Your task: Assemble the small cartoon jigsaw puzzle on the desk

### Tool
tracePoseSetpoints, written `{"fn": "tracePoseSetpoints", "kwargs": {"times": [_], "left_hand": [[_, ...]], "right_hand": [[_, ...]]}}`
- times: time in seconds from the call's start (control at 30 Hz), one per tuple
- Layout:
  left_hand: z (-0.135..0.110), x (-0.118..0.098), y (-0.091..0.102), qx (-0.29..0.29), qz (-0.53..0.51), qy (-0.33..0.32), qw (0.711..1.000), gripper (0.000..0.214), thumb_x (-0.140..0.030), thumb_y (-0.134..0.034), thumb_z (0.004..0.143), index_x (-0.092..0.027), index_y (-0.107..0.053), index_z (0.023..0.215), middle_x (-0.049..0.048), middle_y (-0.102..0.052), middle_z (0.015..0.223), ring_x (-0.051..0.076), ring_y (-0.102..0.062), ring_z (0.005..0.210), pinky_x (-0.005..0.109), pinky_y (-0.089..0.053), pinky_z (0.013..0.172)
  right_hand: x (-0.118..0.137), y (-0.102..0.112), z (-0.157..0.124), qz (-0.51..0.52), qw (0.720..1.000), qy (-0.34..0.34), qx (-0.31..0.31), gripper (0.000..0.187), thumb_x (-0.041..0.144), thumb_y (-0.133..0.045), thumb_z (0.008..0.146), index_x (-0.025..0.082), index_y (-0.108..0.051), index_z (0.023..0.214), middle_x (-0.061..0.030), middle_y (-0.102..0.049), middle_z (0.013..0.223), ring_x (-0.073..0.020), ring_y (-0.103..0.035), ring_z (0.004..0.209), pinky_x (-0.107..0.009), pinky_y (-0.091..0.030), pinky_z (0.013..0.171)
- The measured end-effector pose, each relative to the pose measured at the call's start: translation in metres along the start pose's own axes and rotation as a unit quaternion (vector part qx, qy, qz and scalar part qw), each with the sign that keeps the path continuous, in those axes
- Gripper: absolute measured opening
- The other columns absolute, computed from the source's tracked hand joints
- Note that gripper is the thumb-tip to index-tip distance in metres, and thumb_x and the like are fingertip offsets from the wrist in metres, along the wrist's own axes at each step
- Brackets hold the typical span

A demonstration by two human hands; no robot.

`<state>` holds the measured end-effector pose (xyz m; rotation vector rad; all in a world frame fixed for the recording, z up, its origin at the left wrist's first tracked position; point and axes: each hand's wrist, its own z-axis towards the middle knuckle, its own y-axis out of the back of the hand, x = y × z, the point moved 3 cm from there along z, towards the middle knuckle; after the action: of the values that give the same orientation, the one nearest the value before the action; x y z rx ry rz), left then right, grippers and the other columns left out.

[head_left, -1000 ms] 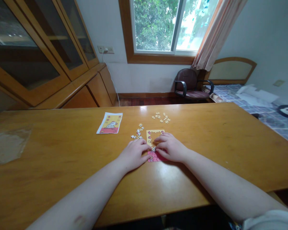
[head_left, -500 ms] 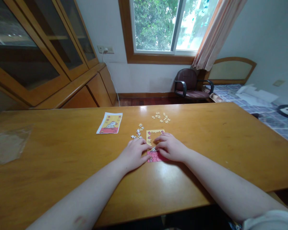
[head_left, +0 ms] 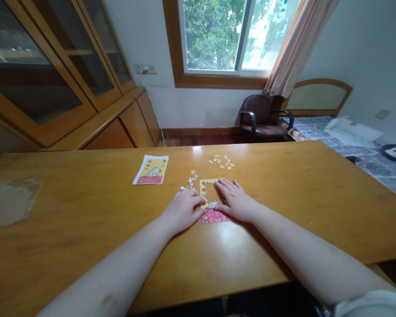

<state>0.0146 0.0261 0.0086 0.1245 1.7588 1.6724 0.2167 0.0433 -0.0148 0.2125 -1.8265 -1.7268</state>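
Note:
A partly assembled jigsaw puzzle (head_left: pixel 214 215) lies on the wooden table, with a yellow border along its top and left, a pink bottom and a gap in the middle. At its left edge rests my left hand (head_left: pixel 184 210), fingers apart and touching the border. My right hand (head_left: pixel 236 200) lies spread over the puzzle's right side, covering that part of it. Loose white puzzle pieces (head_left: pixel 190 181) sit just beyond my left hand. Farther back is a scatter of loose yellow pieces (head_left: pixel 229 165).
A printed picture card (head_left: pixel 151 170) of a white animal on yellow and pink lies left of the pieces. At the table's far left is a clear plastic bag (head_left: pixel 11 200). Beyond the table stand an office chair (head_left: pixel 258 114) and a glass-doored cabinet (head_left: pixel 82 99).
My right hand's fingers have spread and stretched toward the puzzle's top edge, uncovering more of the white and pink pieces. The puzzle has shifted slightly left; my left hand has barely moved.

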Motion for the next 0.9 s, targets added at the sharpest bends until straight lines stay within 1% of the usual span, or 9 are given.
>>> {"fn": "tracePoseSetpoints", "kwargs": {"times": [0.07, 0.17, 0.2, 0.3, 0.37, 0.5, 0.63, 0.8, 0.9], "left_hand": [[0.003, 0.008, 0.004, -0.026, 0.004, 0.036, 0.999, 0.022, -0.035, -0.053, 0.088, -0.022, -0.070, 0.098, 0.0069, -0.067, 0.101, 0.023, -0.060, 0.097, 0.039, -0.046, 0.090], [0.006, 0.029, 0.012, -0.097, -0.010, 0.125, 0.987, 0.023, -0.030, -0.048, 0.089, -0.020, -0.068, 0.097, 0.0076, -0.068, 0.103, 0.024, -0.061, 0.099, 0.040, -0.047, 0.092], [0.007, 0.036, 0.013, -0.113, -0.014, 0.144, 0.983, 0.024, -0.029, -0.046, 0.089, -0.020, -0.067, 0.097, 0.0080, -0.068, 0.103, 0.024, -0.061, 0.099, 0.040, -0.047, 0.092], [0.009, 0.052, 0.015, -0.141, -0.019, 0.188, 0.972, 0.023, -0.025, -0.046, 0.087, -0.017, -0.066, 0.097, 0.0094, -0.067, 0.102, 0.025, -0.061, 0.101, 0.040, -0.047, 0.094], [0.011, 0.057, 0.015, -0.150, -0.020, 0.194, 0.969, 0.024, -0.024, -0.046, 0.085, -0.017, -0.065, 0.099, 0.0097, -0.067, 0.104, 0.025, -0.061, 0.103, 0.041, -0.047, 0.095], [0.014, 0.057, 0.014, -0.149, -0.027, 0.169, 0.974, 0.025, -0.023, -0.045, 0.085, -0.019, -0.066, 0.098, 0.0092, -0.068, 0.103, 0.025, -0.061, 0.101, 0.042, -0.048, 0.094], [0.015, 0.059, 0.014, -0.162, -0.042, 0.166, 0.972, 0.024, -0.022, -0.045, 0.084, -0.019, -0.067, 0.095, 0.0088, -0.068, 0.101, 0.025, -0.060, 0.100, 0.041, -0.047, 0.093], [0.014, 0.063, 0.019, -0.217, -0.096, 0.189, 0.953, 0.026, -0.025, -0.045, 0.083, -0.020, -0.068, 0.095, 0.0063, -0.066, 0.095, 0.020, -0.059, 0.082, 0.035, -0.050, 0.082], [0.010, 0.066, 0.024, -0.262, -0.124, 0.208, 0.934, 0.027, -0.028, -0.046, 0.083, -0.020, -0.069, 0.097, 0.0052, -0.066, 0.094, 0.019, -0.057, 0.080, 0.033, -0.049, 0.079]], "right_hand": [[0.002, -0.001, 0.001, -0.002, 1.000, 0.004, 0.007, 0.083, 0.065, -0.049, 0.088, 0.014, -0.031, 0.151, -0.0193, -0.030, 0.155, -0.0332, -0.024, 0.145, -0.060, -0.017, 0.116], [0.005, -0.002, 0.002, -0.003, 1.000, 0.009, 0.009, 0.081, 0.064, -0.048, 0.089, 0.014, -0.032, 0.150, -0.0190, -0.030, 0.155, -0.0334, -0.024, 0.145, -0.061, -0.014, 0.116], [0.006, -0.002, 0.003, -0.002, 1.000, 0.014, 0.009, 0.081, 0.065, -0.047, 0.089, 0.014, -0.032, 0.150, -0.0189, -0.030, 0.155, -0.0333, -0.024, 0.145, -0.061, -0.014, 0.116], [0.008, -0.003, 0.004, 0.001, 1.000, 0.029, 0.012, 0.080, 0.065, -0.045, 0.089, 0.014, -0.032, 0.150, -0.0183, -0.030, 0.155, -0.0328, -0.024, 0.145, -0.061, -0.013, 0.116], [0.008, -0.004, 0.005, 0.002, 0.999, 0.033, 0.011, 0.080, 0.065, -0.046, 0.089, 0.015, -0.032, 0.150, -0.0183, -0.030, 0.155, -0.0328, -0.024, 0.145, -0.061, -0.013, 0.116], [0.010, -0.004, 0.007, 0.002, 0.999, 0.031, 0.012, 0.081, 0.066, -0.045, 0.089, 0.015, -0.033, 0.150, -0.0184, -0.028, 0.156, -0.0330, -0.023, 0.145, -0.062, -0.012, 0.116], [0.013, -0.004, 0.010, 0.002, 0.999, 0.031, 0.015, 0.081, 0.067, -0.045, 0.089, 0.015, -0.033, 0.150, -0.0181, -0.028, 0.156, -0.0328, -0.023, 0.145, -0.062, -0.012, 0.116], [0.015, -0.004, 0.011, 0.013, 0.999, 0.028, 0.013, 0.083, 0.069, -0.045, 0.088, 0.017, -0.032, 0.151, -0.0179, -0.027, 0.156, -0.0335, -0.022, 0.145, -0.063, -0.009, 0.116], [0.013, -0.002, 0.010, 0.031, 0.999, 0.023, 0.013, 0.082, 0.068, -0.044, 0.089, 0.017, -0.031, 0.151, -0.0168, -0.024, 0.157, -0.0331, -0.019, 0.146, -0.062, -0.009, 0.116]]}}
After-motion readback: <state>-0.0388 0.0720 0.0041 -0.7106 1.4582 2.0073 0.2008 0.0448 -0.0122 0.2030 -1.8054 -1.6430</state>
